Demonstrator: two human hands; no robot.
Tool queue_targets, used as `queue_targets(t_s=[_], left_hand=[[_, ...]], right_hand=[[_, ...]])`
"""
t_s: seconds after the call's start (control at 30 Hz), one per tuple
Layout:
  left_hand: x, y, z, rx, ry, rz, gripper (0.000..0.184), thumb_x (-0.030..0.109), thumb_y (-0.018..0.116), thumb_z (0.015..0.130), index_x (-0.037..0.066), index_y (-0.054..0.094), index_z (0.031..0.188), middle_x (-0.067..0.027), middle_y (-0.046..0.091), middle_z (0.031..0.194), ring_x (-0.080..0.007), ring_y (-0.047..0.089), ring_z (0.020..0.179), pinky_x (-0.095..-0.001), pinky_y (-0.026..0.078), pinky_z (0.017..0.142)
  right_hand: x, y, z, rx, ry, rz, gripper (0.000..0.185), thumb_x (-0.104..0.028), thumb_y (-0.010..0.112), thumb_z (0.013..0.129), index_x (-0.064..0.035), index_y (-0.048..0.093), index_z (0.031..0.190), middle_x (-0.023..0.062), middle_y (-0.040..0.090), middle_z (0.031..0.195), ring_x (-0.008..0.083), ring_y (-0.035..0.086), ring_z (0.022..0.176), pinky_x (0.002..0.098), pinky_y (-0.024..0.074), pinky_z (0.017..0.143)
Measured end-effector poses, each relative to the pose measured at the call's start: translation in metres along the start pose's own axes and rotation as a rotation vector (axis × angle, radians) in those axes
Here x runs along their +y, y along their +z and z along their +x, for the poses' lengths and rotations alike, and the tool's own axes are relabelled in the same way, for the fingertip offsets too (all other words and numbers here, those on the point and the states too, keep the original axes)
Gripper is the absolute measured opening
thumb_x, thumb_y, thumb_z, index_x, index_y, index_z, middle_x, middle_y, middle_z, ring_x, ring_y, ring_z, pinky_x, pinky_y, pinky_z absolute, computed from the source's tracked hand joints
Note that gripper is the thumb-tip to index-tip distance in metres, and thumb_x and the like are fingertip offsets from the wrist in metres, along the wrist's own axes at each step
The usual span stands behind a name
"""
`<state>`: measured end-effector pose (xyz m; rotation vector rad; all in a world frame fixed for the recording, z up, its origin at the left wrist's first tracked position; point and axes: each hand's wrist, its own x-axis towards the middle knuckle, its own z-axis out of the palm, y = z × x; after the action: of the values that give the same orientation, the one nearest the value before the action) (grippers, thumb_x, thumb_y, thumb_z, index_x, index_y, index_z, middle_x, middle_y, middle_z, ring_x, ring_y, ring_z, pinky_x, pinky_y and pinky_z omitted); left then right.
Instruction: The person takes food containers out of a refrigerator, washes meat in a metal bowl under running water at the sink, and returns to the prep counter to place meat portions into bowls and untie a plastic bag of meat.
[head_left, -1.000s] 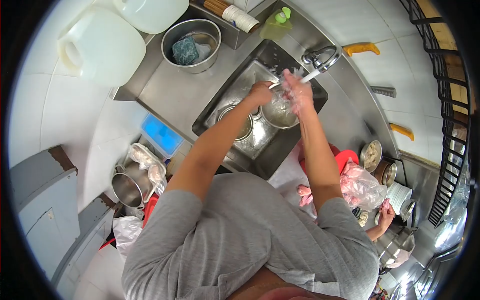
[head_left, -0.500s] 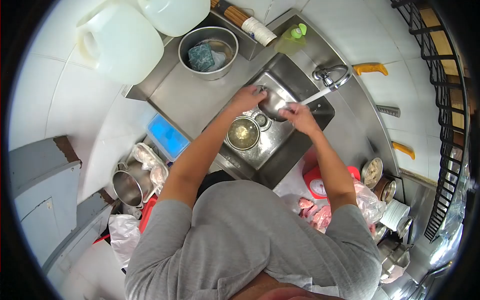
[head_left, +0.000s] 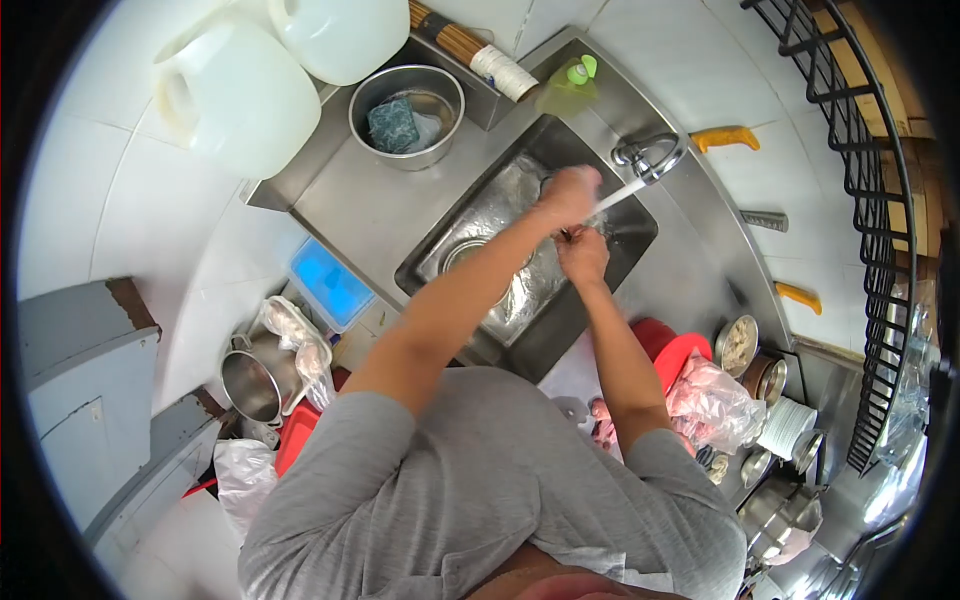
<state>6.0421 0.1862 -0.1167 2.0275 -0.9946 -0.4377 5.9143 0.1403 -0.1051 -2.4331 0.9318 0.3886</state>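
In the sink point(head_left: 530, 318), both of my hands are under the running tap point(head_left: 655, 158). My left hand point(head_left: 572, 195) is smeared by motion beside the water stream, so its fingers are not clear. Just below it, my right hand point(head_left: 583, 253) has its fingers curled closed at the edge of a metal bowl point(head_left: 592, 218), which the hands and splashing water mostly hide. Behind my left forearm, a second round metal bowl point(head_left: 457, 252) stands in the sink, partly covered from view.
A metal pot point(head_left: 440, 150) with a green scouring pad point(head_left: 393, 126) stands on the left drainboard. A green-topped soap bottle point(head_left: 570, 90) is at the back. Large jugs point(head_left: 245, 95) stand left. Bagged pink meat point(head_left: 705, 395) and a red basin point(head_left: 660, 345) lie right. A black wire rack point(head_left: 860, 180) overhangs.
My left hand has swung right, over the bowl and towards the water stream. My right hand has moved slightly down and left. The view has shifted a little.
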Motion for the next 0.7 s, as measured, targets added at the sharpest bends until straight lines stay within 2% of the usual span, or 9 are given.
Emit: queue_targets(t_s=[0.03,0.17,0.23,0.3,0.37,0.43,0.5,0.6,0.7], left_hand=[[-0.022,0.007,-0.011,0.287,-0.109,-0.134,0.042,0.024,0.067,0.092,-0.001,0.063,0.125,-0.0219,0.072,0.107,-0.0359,0.071,0.103,-0.0444,0.054,0.095],[-0.050,-0.009,-0.055,0.072,-0.655,-0.520,0.051,0.025,0.069,0.089,0.000,0.060,0.132,-0.0237,0.070,0.114,-0.0418,0.066,0.110,-0.0461,0.053,0.095],[-0.076,-0.001,-0.068,-0.157,-0.785,-1.082,0.058,0.025,0.071,0.087,0.000,0.057,0.137,-0.0243,0.068,0.118,-0.0429,0.066,0.110,-0.0486,0.054,0.092],[-0.131,0.003,-0.086,-0.199,-0.443,-0.411,0.056,0.018,0.068,0.087,0.000,0.055,0.138,-0.0233,0.066,0.122,-0.0405,0.069,0.105,-0.0495,0.058,0.085],[-0.134,-0.008,-0.095,-0.156,-0.431,-0.289,0.052,0.011,0.063,0.088,0.000,0.053,0.138,-0.0222,0.064,0.125,-0.0386,0.071,0.100,-0.0497,0.061,0.076],[-0.088,-0.049,-0.102,-0.029,-0.776,-0.710,0.050,0.003,0.056,0.087,0.001,0.053,0.137,-0.0211,0.063,0.126,-0.0372,0.072,0.097,-0.0493,0.061,0.066],[-0.082,-0.052,-0.108,-0.074,-0.753,-0.785,0.055,0.001,0.056,0.084,0.000,0.051,0.139,-0.0210,0.063,0.125,-0.0363,0.070,0.102,-0.0447,0.065,0.071],[-0.066,-0.059,-0.114,-0.046,-0.760,-0.858,0.061,0.001,0.058,0.082,0.001,0.049,0.142,-0.0206,0.063,0.127,-0.0346,0.068,0.107,-0.0424,0.065,0.073],[-0.078,-0.047,-0.114,-0.046,-0.813,-0.830,0.065,0.002,0.060,0.081,0.003,0.050,0.144,-0.0180,0.063,0.128,-0.0320,0.067,0.106,-0.0427,0.063,0.071]], right_hand=[[0.004,0.002,-0.003,0.063,-0.043,-0.044,0.029,-0.032,0.067,0.089,-0.0161,0.073,0.113,0.0153,0.074,0.104,0.0380,0.068,0.105,0.0516,0.0479,0.097],[0.000,0.022,-0.015,0.280,-0.291,-0.146,0.021,-0.031,0.067,0.091,-0.0142,0.075,0.101,0.0126,0.074,0.094,0.0356,0.070,0.095,0.0516,0.0507,0.086],[-0.009,0.033,-0.028,0.364,-0.459,-0.080,0.022,-0.031,0.065,0.093,-0.0131,0.075,0.102,0.0123,0.074,0.095,0.0351,0.070,0.096,0.0519,0.0493,0.086],[-0.007,0.026,-0.032,0.182,-0.621,0.142,0.024,-0.032,0.064,0.095,-0.0116,0.075,0.101,0.0116,0.074,0.093,0.0341,0.069,0.098,0.0518,0.0465,0.089],[0.008,0.021,-0.020,0.082,-0.726,0.068,0.028,-0.034,0.064,0.096,-0.0083,0.075,0.101,0.0134,0.073,0.092,0.0345,0.068,0.100,0.0504,0.0467,0.092],[0.009,-0.007,-0.001,-0.055,-0.641,-0.248,0.029,-0.033,0.065,0.095,-0.0069,0.075,0.104,0.0168,0.074,0.097,0.0354,0.069,0.096,0.0463,0.0514,0.086],[0.006,-0.002,0.020,0.077,-0.540,-0.350,0.027,-0.029,0.062,0.096,-0.0053,0.075,0.102,0.0148,0.075,0.098,0.0296,0.071,0.091,0.0432,0.0546,0.079],[0.010,0.017,0.067,-0.175,-0.308,0.481,0.026,-0.022,0.060,0.096,-0.0019,0.072,0.107,0.0107,0.076,0.098,0.0245,0.071,0.092,0.0401,0.0558,0.080],[0.021,0.007,0.087,-0.468,0.081,1.307,0.030,-0.016,0.058,0.099,0.0054,0.063,0.120,0.0174,0.072,0.113,0.0275,0.071,0.094,0.0380,0.0579,0.085]])
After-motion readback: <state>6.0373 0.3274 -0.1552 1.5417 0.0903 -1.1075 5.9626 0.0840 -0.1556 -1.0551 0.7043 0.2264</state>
